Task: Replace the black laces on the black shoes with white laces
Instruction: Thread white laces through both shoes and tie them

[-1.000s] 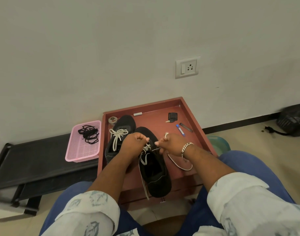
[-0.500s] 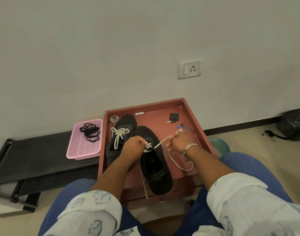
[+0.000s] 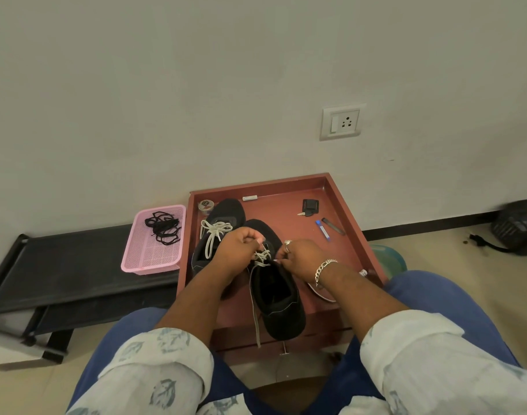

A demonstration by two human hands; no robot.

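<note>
Two black shoes stand on a red-brown tray table point(image 3: 349, 211). The far shoe point(image 3: 226, 217) wears a tied white lace point(image 3: 214, 235). The near shoe point(image 3: 278, 307) points away from me, partly laced with a white lace point(image 3: 262, 258). My left hand point(image 3: 238, 250) is curled over the near shoe's eyelets and pinches the lace. My right hand point(image 3: 301, 259) pinches the lace's other side close to the tongue. One loose lace end point(image 3: 257, 327) hangs down the shoe's left side, and a loop point(image 3: 320, 293) lies under my right wrist. Black laces point(image 3: 163, 227) lie in a pink basket point(image 3: 150, 259).
On the tray's far part lie a key with a black fob point(image 3: 309, 206), a blue-capped tube point(image 3: 323, 230), a dark stick point(image 3: 333, 226), a small white piece point(image 3: 250, 198) and a round tin point(image 3: 205, 205). A black bench point(image 3: 61, 277) holds the basket. A black bag point(image 3: 516, 226) is far right.
My right hand had pulled the lace out taut to the right, and has now come back in close to the shoe's tongue. The left hand stays on the eyelets.
</note>
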